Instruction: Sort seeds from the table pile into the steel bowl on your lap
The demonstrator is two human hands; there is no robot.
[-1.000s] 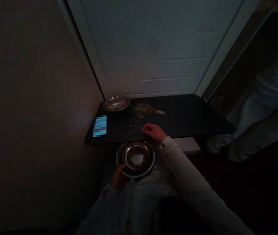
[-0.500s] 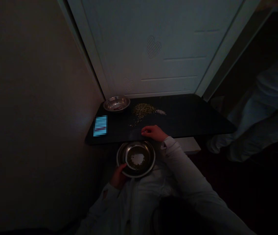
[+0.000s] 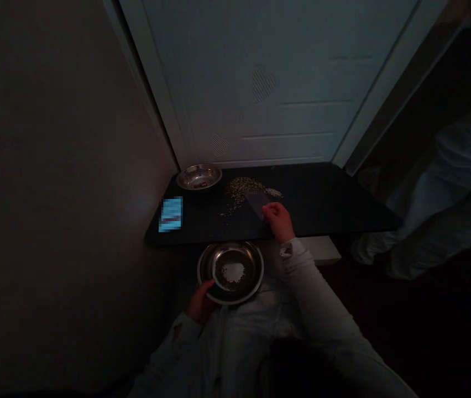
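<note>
My left hand [image 3: 200, 302] grips the near left rim of a metal bowl [image 3: 259, 273], thumb over the edge, other fingers hidden below. The bowl is just in front of the table's near edge and holds green grains with a white patch in the middle. Over the table, my right hand [image 3: 279, 221] pinches a thin, see-through plastic piece [image 3: 256, 204], a card or small sheet. Its far end reaches the near side of a spread pile of greenish beans or grains [image 3: 240, 187]. A small heap of white grains [image 3: 274, 192] lies just right of that pile.
A second metal bowl [image 3: 199, 176] stands at the back left of the dark table [image 3: 335, 199]. Nearer lies a blurred light-blue packet or card [image 3: 171, 214]. Behind is a white door [image 3: 302, 72]. A white box [image 3: 322, 250] shows below the table; another person's legs [image 3: 434, 221] are at right.
My right hand has moved right and away from me, from the table's near edge to the pile, bringing the clear plastic piece along. The left hand and its bowl stay put.
</note>
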